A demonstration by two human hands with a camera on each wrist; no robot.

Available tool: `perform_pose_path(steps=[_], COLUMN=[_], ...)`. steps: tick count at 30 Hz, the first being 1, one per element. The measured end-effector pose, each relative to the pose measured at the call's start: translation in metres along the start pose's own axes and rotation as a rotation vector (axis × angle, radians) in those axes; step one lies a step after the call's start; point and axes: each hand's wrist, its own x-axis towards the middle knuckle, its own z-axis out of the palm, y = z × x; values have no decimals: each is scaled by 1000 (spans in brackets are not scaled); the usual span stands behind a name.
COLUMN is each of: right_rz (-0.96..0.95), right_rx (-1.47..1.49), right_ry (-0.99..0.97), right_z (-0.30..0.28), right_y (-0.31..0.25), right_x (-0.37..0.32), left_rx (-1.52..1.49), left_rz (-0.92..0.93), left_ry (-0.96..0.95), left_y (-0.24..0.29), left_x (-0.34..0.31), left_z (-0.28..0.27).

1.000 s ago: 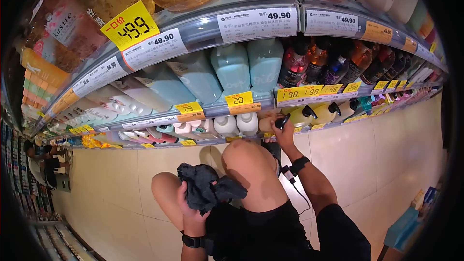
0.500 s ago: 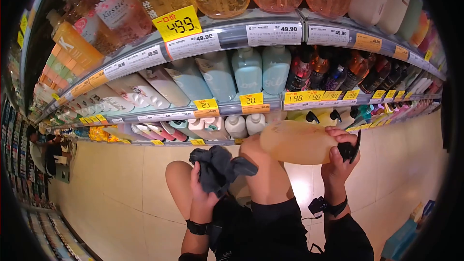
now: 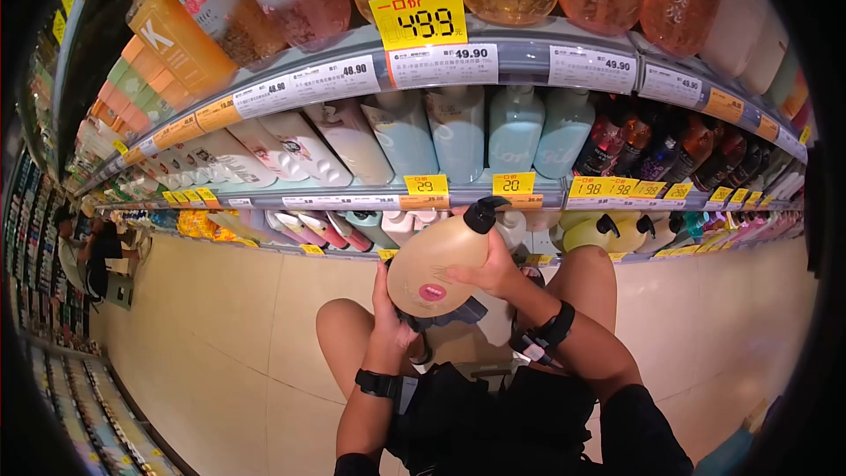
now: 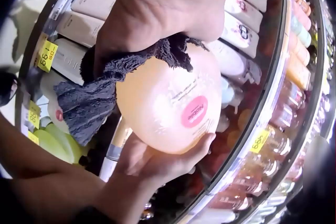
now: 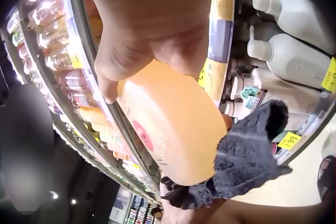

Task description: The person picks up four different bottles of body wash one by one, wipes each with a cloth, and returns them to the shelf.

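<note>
Holding bottle (image 3: 434,260) with right hand (image 3: 495,271) at three o'clock, cloth (image 3: 464,311) with left hand (image 3: 389,316) at eight; could slip on bunched cloth.

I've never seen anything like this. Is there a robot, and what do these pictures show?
There is no robot, just a person working bare-handed. The round picture comes from a camera on the head, looking forward and down; the other two come from one camera on each wrist. The right hand grips a tilted bottle near its black pump; the left hand holds a dark cloth against its lower end. In front, shelves carry rows of other bottles, with yellow price tags along the edges.
</note>
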Motion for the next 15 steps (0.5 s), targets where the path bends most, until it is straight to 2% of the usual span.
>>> perform_pose_path(steps=[3,4,5,7,8,9,10,11,12,13,14,15], right_rz=[109,132,135,205,209,218,222,222,145,72,158,160], right_rx=[39,30,26,64,65,245,423,423,314,209,357,360], right_ry=[94,135,142,215,220,134,49,58,-50,-154,-71,-62], right_z=[-5,-3,-2,-2,-4,-7,-11,-18,-24,-26,-24,-25], right_y=[3,-1,1,4,1,-7,-12,-14,-16,-18,-22,-19], right_x=[3,5,6,6,7,8,9,13,19,20,17,15], left_rx=[-96,-65,-66,97,173,177,71,-38,-66,-66,-49,-32], left_rz=[-8,83,75,288,315,306,202,100,15,9,-54,-118], left_ry=[63,115,114,139,159,162,93,22,-28,-25,3,31], left_y=[-10,-16,-22,-31,-34,-30,-23,-17,-15,-17,-20,-22], left_x=[6,9,12,15,15,11,5,1,0,2,6,8], left_z=[1,1,-4,-13,-17,-10,2,10,10,8,5,5])
